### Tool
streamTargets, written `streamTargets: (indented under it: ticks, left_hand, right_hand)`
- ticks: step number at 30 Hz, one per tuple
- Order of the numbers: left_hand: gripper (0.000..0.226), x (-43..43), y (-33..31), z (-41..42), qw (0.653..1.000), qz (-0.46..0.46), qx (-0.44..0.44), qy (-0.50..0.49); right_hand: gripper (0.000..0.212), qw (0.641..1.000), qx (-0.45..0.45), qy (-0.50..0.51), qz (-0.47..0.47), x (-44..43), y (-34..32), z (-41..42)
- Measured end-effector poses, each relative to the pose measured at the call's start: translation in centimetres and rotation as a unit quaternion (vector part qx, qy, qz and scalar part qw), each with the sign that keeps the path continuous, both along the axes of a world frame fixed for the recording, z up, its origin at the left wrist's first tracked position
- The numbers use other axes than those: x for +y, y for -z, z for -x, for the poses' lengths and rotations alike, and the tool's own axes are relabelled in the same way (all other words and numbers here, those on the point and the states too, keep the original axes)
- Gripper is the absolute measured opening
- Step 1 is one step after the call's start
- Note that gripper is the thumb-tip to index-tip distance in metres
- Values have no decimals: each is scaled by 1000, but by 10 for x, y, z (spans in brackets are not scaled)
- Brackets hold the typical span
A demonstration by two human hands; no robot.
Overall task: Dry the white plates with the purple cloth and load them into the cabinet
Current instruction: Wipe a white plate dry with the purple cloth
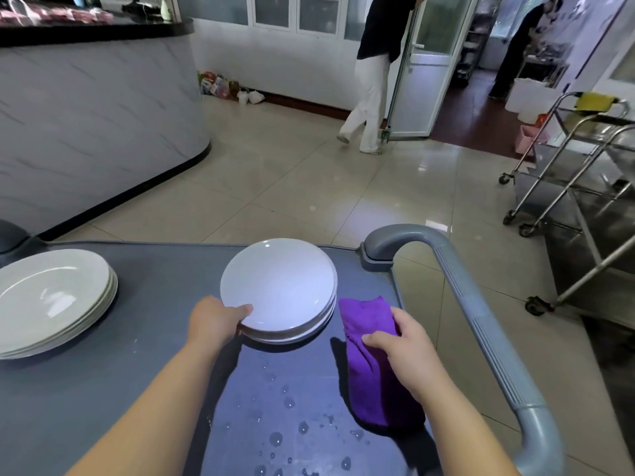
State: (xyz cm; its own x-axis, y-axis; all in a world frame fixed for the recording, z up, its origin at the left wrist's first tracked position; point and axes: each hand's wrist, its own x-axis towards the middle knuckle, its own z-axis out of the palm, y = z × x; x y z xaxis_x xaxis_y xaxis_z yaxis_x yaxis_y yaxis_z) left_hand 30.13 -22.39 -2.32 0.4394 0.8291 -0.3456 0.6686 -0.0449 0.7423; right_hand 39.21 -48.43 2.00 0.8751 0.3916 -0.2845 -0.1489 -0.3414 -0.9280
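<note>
- middle stack of white plates sits on the bench, right of centre, near edge towards the person; a few plates deep, top one face up
- left hand grips the near-left rim of that stack, thumb on the top face, fingers hidden under the edge; can't tell if it has only the top plate or more. Judged: a grip for lifting or tilting one plate off for wiping
- purple cloth just right of the stack, bunched, its far end near the plate rim and its near end trailing on the bench
- right hand clamped on the cloth from above, thumb and fingers curled round it; hands apart, one per item, so the plate can be steadied while the cloth wipes
- water drops on the bench near the person, so this stack is likely the wet one, not yet dried
- second plate stack well apart at far left of the bench, untouched; dry or not, can't tell
- grey handle curves along the right side, so the bench looks to be a cart top, handy for moving plates
- cabinet not in view; loading not begun for this stack
- steel trolleys at far right on the tiled floor, marble-look counter far left
- a person stands at a glass door at the far side, another person beyond it; neither is involved
</note>
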Motion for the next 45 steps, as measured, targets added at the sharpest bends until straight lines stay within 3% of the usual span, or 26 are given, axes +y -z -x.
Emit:
streamTargets:
  ticks: [5,9,12,15,19,23,27,34,38,40,42,45]
  left_hand:
    - [45,-15,-10,10,999,3,-47,-8]
    - [42,-15,-8,17,995,23,-88,-45]
    - [41,-13,-7,24,994,18,-97,-46]
    - [39,-15,-7,32,993,15,-113,-44]
    - [38,-18,-10,38,988,36,-137,-54]
    - [38,-16,-14,42,985,38,-154,-65]
    - [37,-21,-22,45,984,30,-165,-62]
    - [33,-27,-26,48,973,71,-205,-78]
    - [30,-31,-29,46,967,75,-227,-90]
    - [31,-31,-32,45,966,55,-232,-99]
    - [30,-31,-36,44,967,30,-235,-98]
    - [27,-29,-44,43,968,-19,-232,-90]
  right_hand:
    - [25,998,-31,-15,-46,-6,-4,2]
    - [26,989,-142,-40,18,-8,-5,3]
    - [33,953,-280,-64,101,-9,-8,2]
    - [47,921,-332,-103,176,-10,-13,4]
    - [35,915,-325,-120,209,-10,-18,5]
    - [79,904,-311,-166,243,-10,-24,7]
    - [47,884,-332,-152,290,-6,-24,5]
    - [73,915,-288,-59,277,-1,-18,5]
    - [68,918,-279,-22,279,1,-13,8]
    - [55,906,-288,-52,306,2,-14,7]
    - [59,884,-313,-95,333,3,-16,7]
    - [59,868,-390,-102,290,0,-15,3]
